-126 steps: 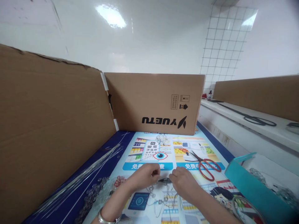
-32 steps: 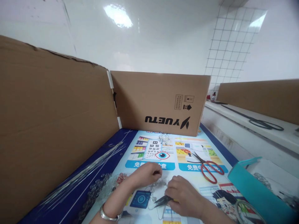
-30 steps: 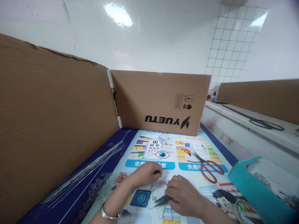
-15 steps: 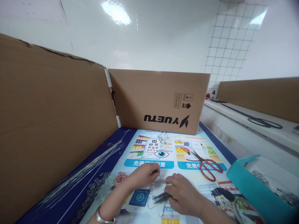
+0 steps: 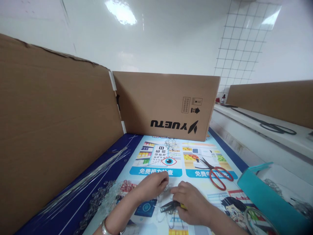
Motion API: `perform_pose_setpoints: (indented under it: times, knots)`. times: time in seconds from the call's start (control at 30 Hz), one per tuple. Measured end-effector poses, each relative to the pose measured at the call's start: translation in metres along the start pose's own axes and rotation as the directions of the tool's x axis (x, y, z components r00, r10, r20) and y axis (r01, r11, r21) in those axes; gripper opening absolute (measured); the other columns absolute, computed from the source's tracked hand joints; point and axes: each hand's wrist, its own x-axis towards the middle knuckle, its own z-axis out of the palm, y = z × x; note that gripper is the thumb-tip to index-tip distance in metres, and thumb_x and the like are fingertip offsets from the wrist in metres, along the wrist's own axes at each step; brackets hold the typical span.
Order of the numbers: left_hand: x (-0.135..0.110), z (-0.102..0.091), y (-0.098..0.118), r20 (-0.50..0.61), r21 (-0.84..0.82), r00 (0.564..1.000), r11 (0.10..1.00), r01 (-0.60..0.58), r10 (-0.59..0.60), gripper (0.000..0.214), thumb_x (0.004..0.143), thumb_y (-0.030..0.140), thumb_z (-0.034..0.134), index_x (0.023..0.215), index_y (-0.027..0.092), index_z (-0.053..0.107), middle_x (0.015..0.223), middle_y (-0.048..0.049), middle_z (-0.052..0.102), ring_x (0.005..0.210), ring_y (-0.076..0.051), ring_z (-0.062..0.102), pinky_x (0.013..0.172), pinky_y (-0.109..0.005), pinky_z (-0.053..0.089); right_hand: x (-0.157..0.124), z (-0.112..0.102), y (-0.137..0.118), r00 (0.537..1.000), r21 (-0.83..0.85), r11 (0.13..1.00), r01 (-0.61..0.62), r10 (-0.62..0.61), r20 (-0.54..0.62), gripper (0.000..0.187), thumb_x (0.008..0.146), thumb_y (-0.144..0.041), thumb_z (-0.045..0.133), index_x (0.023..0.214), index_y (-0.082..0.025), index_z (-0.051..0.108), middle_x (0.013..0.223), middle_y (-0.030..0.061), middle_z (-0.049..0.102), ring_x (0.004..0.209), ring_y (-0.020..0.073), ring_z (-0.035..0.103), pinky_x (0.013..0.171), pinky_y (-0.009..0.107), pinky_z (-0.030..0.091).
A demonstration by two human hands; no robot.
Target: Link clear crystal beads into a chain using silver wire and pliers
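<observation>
Gripping yellow-handled pliers (image 5: 170, 206) in the right hand (image 5: 190, 199), with fingers wrapped around the handles and slightly parted jaws pointing left over loops of thin wire (image 5: 171, 214) on a printed cover (image 5: 201, 184). Holding the left hand (image 5: 155, 184) just beside with fingers bent close together, too hidden to tell whether on the wire. Between open red-handled scissors (image 5: 212, 168) at right and piled clear beads (image 5: 107, 195) at left.

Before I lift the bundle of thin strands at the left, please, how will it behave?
The bundle of thin strands would probably feel springy, since most strands lie nearly straight. It looks light, being so thin. It may fan apart, as its ends spread.
</observation>
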Motion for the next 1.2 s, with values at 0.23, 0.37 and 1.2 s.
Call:
perform_pose_setpoints:
  times: [0.23, 0.37, 1.2]
  knots:
    - [0.000, 0.003, 0.000, -0.002, 0.027, 1.000, 1.000, -0.016, 0.016, 0.012, 0.081, 0.018, 0.039, 0.079, 0.022, 0.050, 0.076, 0.0002, 0.062, 0.066, -0.015, 0.053, 0.056, -0.022, 0.030, -0.001, 0.007, 0.004, 0.999, 0.026, 0.999, 0.020, -0.019, -0.037, 0.015, 0.069, -0.021, 0.051, 0.083, -0.021, 0.054, 0.104, 0.0015, 0.059, 0.086, 0.0193, 0.046, 0.078, 0.033, 0.034]
    - [0.000, 0.004, 0.001, 0.009, 0.035, 0.999, 0.999, -0.034, 0.034, 0.011, 0.080, 0.018, 0.041, 0.077, 0.022, 0.051, 0.075, 0.0013, 0.062, 0.066, -0.015, 0.053, 0.056, -0.022, 0.030, -0.002, 0.009, 0.005, 0.996, 0.041, 0.998, 0.054, -0.050, -0.071, 0.014, 0.068, -0.019, 0.052, 0.082, -0.021, 0.052, 0.103, -0.0006, 0.059, 0.085, 0.0181, 0.045, 0.078, 0.032, 0.034]
    - [0.000, 0.007, 0.000, 0.009, 0.030, 0.995, 0.995, -0.096, 0.095, 0.015, 0.077, 0.016, 0.043, 0.078, 0.022, 0.057, 0.075, 0.0027, 0.063, 0.066, -0.014, 0.054, 0.057, -0.021, 0.031, -0.002, 0.015, 0.005, 0.995, -0.011, 1.000, 0.026, -0.027, -0.093, 0.013, 0.067, -0.019, 0.052, 0.080, -0.020, 0.051, 0.085, 0.0018, 0.057, 0.083, 0.0188, 0.043, 0.074, 0.033, 0.033]
